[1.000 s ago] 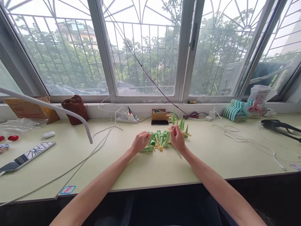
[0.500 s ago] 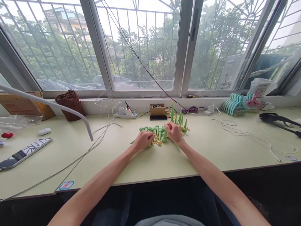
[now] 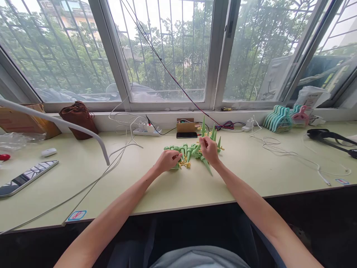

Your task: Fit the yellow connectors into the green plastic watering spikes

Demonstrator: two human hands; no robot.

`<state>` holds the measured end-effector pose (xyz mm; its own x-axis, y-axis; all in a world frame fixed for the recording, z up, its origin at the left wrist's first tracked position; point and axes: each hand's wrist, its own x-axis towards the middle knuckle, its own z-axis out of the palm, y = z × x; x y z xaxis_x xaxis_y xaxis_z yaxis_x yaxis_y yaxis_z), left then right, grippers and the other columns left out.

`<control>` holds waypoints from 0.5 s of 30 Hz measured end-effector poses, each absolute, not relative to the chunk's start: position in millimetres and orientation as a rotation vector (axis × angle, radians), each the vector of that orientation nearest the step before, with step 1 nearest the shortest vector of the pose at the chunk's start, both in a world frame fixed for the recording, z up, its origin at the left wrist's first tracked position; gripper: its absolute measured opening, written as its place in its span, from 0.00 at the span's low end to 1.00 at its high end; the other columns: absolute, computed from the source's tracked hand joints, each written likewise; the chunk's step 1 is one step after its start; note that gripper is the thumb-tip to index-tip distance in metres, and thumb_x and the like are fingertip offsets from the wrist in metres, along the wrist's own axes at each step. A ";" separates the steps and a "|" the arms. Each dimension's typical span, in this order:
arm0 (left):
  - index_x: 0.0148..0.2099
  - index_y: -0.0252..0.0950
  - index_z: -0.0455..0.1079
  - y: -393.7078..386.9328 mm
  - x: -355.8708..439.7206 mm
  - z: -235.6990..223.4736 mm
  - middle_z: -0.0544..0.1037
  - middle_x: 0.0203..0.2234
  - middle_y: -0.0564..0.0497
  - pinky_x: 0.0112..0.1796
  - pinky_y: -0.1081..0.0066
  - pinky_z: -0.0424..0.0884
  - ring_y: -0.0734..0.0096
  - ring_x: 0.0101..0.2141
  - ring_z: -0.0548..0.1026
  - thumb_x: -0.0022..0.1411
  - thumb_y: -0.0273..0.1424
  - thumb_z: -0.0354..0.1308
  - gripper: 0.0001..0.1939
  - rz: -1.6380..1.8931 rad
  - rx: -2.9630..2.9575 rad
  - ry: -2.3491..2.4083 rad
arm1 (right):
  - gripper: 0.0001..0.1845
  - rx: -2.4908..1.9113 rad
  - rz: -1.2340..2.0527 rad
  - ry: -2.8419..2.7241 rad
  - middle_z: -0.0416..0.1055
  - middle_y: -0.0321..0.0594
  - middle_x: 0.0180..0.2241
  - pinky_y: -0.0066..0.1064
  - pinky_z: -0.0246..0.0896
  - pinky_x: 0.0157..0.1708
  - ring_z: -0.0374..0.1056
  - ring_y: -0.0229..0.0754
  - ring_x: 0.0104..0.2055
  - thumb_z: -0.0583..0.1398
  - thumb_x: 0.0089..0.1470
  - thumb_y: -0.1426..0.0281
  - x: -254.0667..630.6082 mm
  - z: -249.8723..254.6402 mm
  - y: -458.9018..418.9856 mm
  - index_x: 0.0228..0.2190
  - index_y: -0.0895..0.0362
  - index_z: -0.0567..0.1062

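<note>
My left hand [image 3: 168, 160] rests at the near left of a pile of green plastic spikes [image 3: 184, 149]. Its fingers are curled together by small yellow plastic pieces [image 3: 186, 163]; what they pinch is too small to make out. On the pile's right side, my right hand [image 3: 209, 149] is closed at the end of a tilted green spike [image 3: 196, 152]; the fingers partly hide the contact. Another green spike [image 3: 206, 166] lies below that hand, pointing toward me. Behind it, several green spikes [image 3: 203, 126] stand point up, with yellow pieces at their bases.
A phone [image 3: 186, 135] lies before a small cardboard box [image 3: 186, 125]. Cables [image 3: 111, 163] cross the table [image 3: 178, 197] on the left. Another phone [image 3: 28, 178] lies far left. Turquoise hangers [image 3: 279, 119] and black glasses [image 3: 329, 139] are on the right.
My right hand has shifted slightly right, and the green spike by its fingers has tipped over toward it. My left hand stays almost in place. The whole view has shifted slightly.
</note>
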<state>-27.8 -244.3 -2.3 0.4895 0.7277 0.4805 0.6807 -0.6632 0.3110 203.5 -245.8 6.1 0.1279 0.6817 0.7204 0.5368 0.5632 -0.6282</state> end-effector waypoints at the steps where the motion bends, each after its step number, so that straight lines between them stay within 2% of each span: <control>1: 0.19 0.40 0.55 -244.2 -28.2 -1.4 0.60 0.15 0.54 0.28 0.67 0.59 0.70 0.20 0.59 0.69 0.41 0.47 0.25 0.906 2.641 1.261 | 0.22 -1.077 0.138 -1.498 0.59 0.32 0.18 0.28 0.52 0.28 0.55 0.36 0.22 0.49 0.65 0.55 204.8 7.8 -246.4 0.24 0.54 0.63; 4: 0.20 0.39 0.61 -244.7 -29.6 1.6 0.63 0.15 0.53 0.28 0.68 0.60 0.71 0.20 0.60 0.68 0.42 0.48 0.24 0.844 2.639 1.254 | 0.22 -1.072 0.129 -1.487 0.59 0.32 0.18 0.28 0.51 0.27 0.55 0.35 0.21 0.49 0.65 0.55 206.4 9.0 -246.6 0.24 0.54 0.62; 9: 0.25 0.37 0.71 -247.8 -32.5 6.1 0.66 0.15 0.55 0.28 0.71 0.59 0.74 0.19 0.60 0.65 0.44 0.53 0.21 0.695 2.630 1.218 | 0.24 -0.997 0.118 -1.696 0.51 0.30 0.16 0.28 0.47 0.25 0.48 0.34 0.21 0.50 0.64 0.56 202.6 -0.4 -241.8 0.20 0.54 0.56; 15: 0.24 0.36 0.70 -249.5 -36.7 12.4 0.61 0.13 0.57 0.25 0.72 0.54 0.77 0.17 0.56 0.62 0.48 0.57 0.23 0.603 2.621 1.222 | 0.23 -0.952 0.113 -1.858 0.51 0.30 0.17 0.29 0.44 0.25 0.47 0.34 0.21 0.52 0.64 0.59 202.0 -7.4 -236.2 0.20 0.54 0.54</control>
<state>-36.7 -249.5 12.4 0.5783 0.7655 0.2820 0.6894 -0.6434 0.3328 202.0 -236.2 -7.4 -0.1865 0.6526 0.7344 0.5584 0.6855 -0.4673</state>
